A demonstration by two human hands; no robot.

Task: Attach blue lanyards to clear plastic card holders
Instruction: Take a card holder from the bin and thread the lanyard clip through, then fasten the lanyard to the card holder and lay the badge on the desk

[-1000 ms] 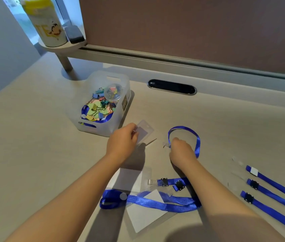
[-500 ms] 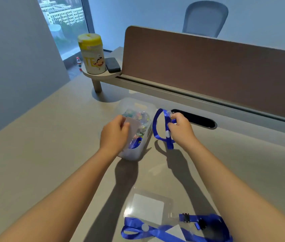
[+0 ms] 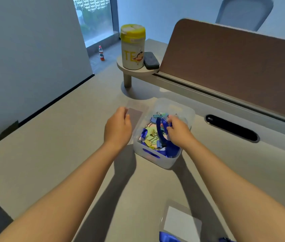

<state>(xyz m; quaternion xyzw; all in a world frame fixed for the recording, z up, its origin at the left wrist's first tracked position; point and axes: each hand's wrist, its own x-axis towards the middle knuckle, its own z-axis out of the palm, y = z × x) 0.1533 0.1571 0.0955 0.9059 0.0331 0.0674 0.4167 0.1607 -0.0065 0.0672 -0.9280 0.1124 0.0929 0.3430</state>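
Now the desk spreads wide and pale under both my forearms, with the brown divider panel standing along its far edge. Taking the translucent bin as my landmark: it sits on the desk between my hands, packed with coloured binder clips. Beyond the bin, on a small raised round shelf, stands a white canister with a yellow lid, and a dark eraser block lies just beside it. Nearer to me than the bin, at the lower edge of view, another clear card holder with a white insert lies flat on the desk.

My left hand is just left of the bin, fingers closed on the near edge of a clear plastic card holder, which juts away from me past the bin's left wall. My right hand is over the bin's open top, fingers pinched together on a blue lanyard whose loop hangs down among the clips.
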